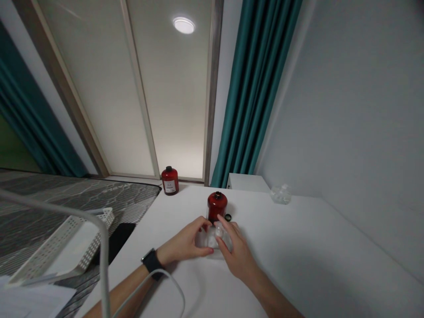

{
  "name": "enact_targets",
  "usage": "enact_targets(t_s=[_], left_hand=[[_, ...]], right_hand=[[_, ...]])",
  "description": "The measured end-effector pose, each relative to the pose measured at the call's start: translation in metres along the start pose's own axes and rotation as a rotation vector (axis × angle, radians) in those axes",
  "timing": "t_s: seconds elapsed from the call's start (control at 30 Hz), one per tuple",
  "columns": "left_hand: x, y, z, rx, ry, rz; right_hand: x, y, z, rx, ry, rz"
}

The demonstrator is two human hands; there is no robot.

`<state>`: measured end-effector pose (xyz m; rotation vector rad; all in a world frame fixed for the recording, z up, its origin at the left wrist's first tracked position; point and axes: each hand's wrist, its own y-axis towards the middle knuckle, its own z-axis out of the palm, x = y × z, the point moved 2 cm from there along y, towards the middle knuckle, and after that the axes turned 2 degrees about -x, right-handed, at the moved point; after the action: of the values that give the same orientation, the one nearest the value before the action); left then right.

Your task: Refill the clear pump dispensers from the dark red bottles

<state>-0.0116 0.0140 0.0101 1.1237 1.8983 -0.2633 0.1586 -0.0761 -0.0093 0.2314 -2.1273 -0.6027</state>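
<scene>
A clear, squat bottle [212,240] stands on the white table between my hands; its details are blurred. My left hand [188,240] curves around its left side, with thumb and fingers on it. From the right, my right hand [236,249] closes its thumb and fingers around the small top of the bottle. Just behind them is a dark red bottle [217,204] with its neck uncapped. Beside that bottle's base lies a small black cap [228,217]. My fingers partly hide the clear bottle and the red bottle's lower front.
Another red bottle [170,182], with a white label and black cap, stands at the table's far left corner. A second clear bottle [281,194] is at the back right, near the wall. A white cable [172,280] runs past my left wrist. A white basket [96,229] sits left of the table [281,274].
</scene>
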Motion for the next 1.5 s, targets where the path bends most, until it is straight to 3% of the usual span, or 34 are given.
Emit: enact_targets(t_s=[0.17, 0.4, 0.67, 0.8, 1.0, 1.13, 1.3, 1.5], left_hand=[[0.000, -0.001, 0.001, 0.001, 0.000, 0.014], [0.001, -0.002, 0.002, 0.002, 0.004, 0.041], [0.005, 0.000, 0.000, -0.024, -0.007, 0.055], [0.005, 0.000, -0.002, -0.081, -0.025, 0.097], [0.001, 0.001, -0.002, -0.109, 0.072, 0.102], [-0.001, 0.001, -0.001, -0.091, 0.105, 0.117], [0.000, 0.001, 0.000, -0.082, 0.135, 0.114], [0.004, 0.003, 0.003, -0.074, 0.144, 0.131]], right_hand=[[0.007, -0.001, 0.002, 0.021, -0.086, -0.153], [0.008, 0.001, -0.001, 0.045, -0.125, -0.160], [-0.005, 0.000, -0.006, -0.077, -0.010, 0.079], [-0.013, 0.008, -0.023, -0.184, 0.063, 0.122], [-0.040, 0.024, -0.061, -0.431, -0.136, 0.122], [-0.072, 0.032, -0.076, -0.494, -0.198, 0.144], [-0.099, 0.041, -0.080, -0.531, -0.172, 0.146], [-0.110, 0.045, -0.076, -0.534, -0.140, 0.137]])
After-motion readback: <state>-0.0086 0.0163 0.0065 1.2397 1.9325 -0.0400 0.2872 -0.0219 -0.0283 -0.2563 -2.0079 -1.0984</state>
